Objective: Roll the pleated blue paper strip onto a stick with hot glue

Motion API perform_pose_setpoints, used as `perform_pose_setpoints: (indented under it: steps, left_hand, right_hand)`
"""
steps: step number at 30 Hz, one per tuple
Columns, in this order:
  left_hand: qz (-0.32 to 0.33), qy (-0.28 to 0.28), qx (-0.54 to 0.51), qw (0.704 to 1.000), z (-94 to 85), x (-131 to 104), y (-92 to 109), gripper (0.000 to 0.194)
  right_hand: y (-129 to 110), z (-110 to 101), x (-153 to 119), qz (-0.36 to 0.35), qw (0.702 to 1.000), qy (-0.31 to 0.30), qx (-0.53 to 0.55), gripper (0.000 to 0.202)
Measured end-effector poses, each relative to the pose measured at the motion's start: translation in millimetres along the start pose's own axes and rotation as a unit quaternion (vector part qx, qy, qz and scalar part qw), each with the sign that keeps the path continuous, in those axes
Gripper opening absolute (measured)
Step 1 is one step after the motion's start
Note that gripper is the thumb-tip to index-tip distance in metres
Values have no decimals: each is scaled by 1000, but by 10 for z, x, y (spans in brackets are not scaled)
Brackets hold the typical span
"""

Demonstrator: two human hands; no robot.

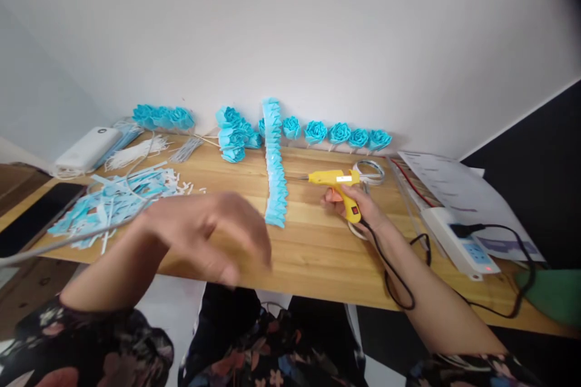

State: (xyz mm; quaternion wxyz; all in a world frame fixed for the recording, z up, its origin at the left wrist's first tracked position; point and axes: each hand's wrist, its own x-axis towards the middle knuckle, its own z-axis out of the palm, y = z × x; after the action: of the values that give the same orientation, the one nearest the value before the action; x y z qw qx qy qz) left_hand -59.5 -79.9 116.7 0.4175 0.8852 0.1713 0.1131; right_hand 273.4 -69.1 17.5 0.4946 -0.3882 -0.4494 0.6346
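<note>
My right hand (pixel 347 202) grips a yellow hot glue gun (pixel 327 178) by its handle, a finger by the orange trigger. Its nozzle points left at a long strip of pleated light-blue paper (pixel 275 163), with a small gap between them. The strip lies lengthwise on the table, its far end by the wall. To the left of the strip, my left hand (pixel 218 230) hovers above the table's front part, slightly blurred. Its thumb and curved fingers are apart, and I see nothing between them.
Blue paper roses (pixel 339 133) line the wall. Paper scraps (pixel 113 202), a phone (pixel 36 217) and a white power bank (pixel 86 148) lie left. At right are a tape roll (pixel 370 170), a power strip (pixel 463 242) with a black cord, and printed sheets (pixel 454 187).
</note>
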Motion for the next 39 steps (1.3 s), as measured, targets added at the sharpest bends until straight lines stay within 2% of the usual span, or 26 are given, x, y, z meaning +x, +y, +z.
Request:
perform_pose_setpoints:
  steps: [2, 5, 8, 10, 16, 21, 26, 32, 35, 39]
  left_hand:
    - [-29, -23, -12, 999, -117, 109, -213, 24]
    - [-109, 21, 16, 994, -173, 204, -640, 25]
    - [-162, 53, 29, 985, -130, 171, -962, 25]
    - [-172, 47, 32, 983, -100, 120, -1051, 25]
    - [-133, 26, 133, 982, -82, 70, -1069, 16]
    - [-111, 23, 152, 982, -56, 86, -1132, 15]
    - [-121, 34, 163, 979, -38, 101, -1150, 18]
    - [-122, 29, 166, 978, -33, 109, -1140, 21]
    - [-121, 41, 158, 979, -21, 115, -1142, 28]
    - [-116, 49, 151, 981, -8, 127, -1140, 34]
  right_hand:
    - [-29, 56, -47, 7, 996, -44, -76, 34]
    - [-63, 123, -75, 26, 983, -95, -157, 42]
    - [-54, 157, -68, 39, 980, -105, -167, 42]
    - [-28, 167, -63, 49, 981, -109, -153, 39]
    - [42, 204, -70, 39, 967, -143, -206, 37]
    - [70, 235, -58, 37, 964, -143, -219, 38]
    - [76, 261, -51, 50, 982, -74, -169, 45]
    - [129, 255, 22, 22, 998, 52, -12, 41]
    - [162, 218, 53, 8, 996, 74, 42, 39]
    - [136, 213, 27, 16, 995, 74, 67, 37]
